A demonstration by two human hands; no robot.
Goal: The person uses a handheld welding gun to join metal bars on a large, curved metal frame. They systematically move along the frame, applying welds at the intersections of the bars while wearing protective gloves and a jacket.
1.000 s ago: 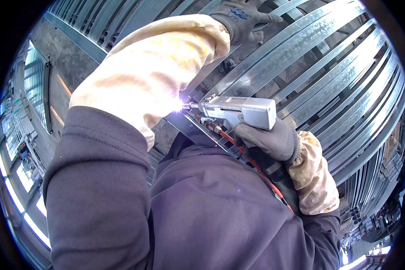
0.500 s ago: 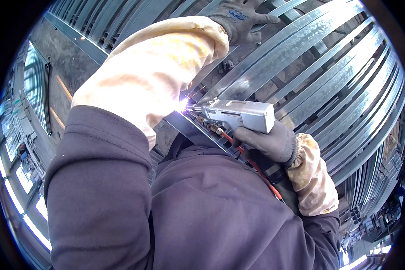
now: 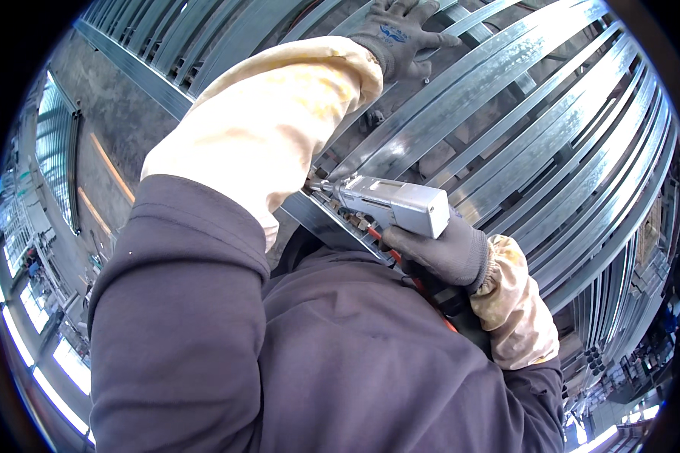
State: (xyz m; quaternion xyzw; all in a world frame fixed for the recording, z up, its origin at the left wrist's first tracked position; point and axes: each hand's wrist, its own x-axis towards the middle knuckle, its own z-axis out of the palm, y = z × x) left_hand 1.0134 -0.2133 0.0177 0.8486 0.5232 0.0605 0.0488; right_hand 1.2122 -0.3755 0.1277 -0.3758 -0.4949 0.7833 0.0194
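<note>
In a grey knit glove, my right hand is wrapped round the grip of a silver handheld welding gun. The gun's narrow nozzle points left, its tip close to a metal joint and partly behind my pale left sleeve. An orange-red hose and a thick black cable run back from the gun along my front. My left hand, also gloved, reaches far forward with fingers spread over the galvanized steel bars. Whether it presses on them I cannot tell.
Long galvanized steel tubes lie side by side across the front and right. A metal beam runs close before my body. More slats stand at the far left, and orange strips lie on the floor there.
The bright arc and sparks at the nozzle have gone out. The gun and my right hand have shifted slightly left; my left forearm has moved a little right.
</note>
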